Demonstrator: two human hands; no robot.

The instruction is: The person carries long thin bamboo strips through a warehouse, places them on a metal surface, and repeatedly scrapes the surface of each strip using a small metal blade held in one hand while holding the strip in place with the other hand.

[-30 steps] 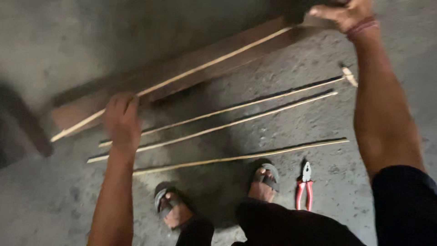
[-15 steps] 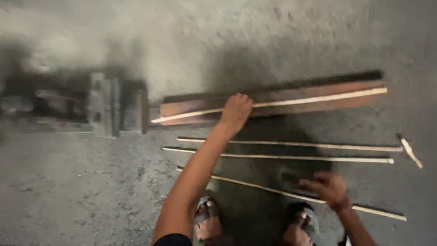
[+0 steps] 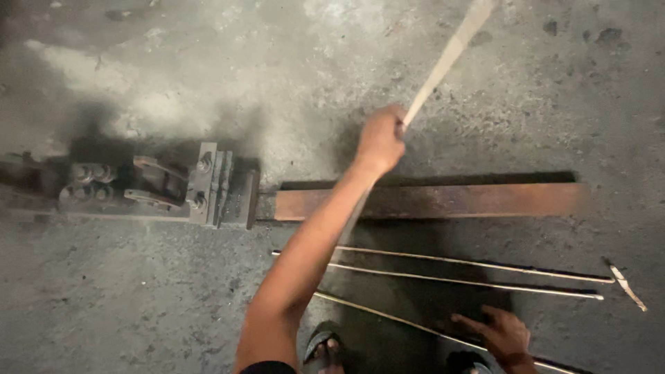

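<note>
Bamboo strip (image 3: pixel 450 59) juts toward 1 o'clock from the left hand (image 3: pixel 380 138), fingers clenched around its lower end; it could whip or snag the metal jig (image 3: pixel 201 187) at 9 o'clock. Right hand (image 3: pixel 502 332) lies flat, fingers spread, on a floor strip (image 3: pixel 388 317). Open concrete lies at 12 o'clock.

Looks like a workshop. Rough, dusty grey concrete floor (image 3: pixel 152 298) all around. Heavy metal clamp machine (image 3: pixel 201 187) bolted down, far left of the raised left hand (image 3: pixel 381 138). Long rusty metal bar (image 3: pixel 450 201) just below that hand.
</note>
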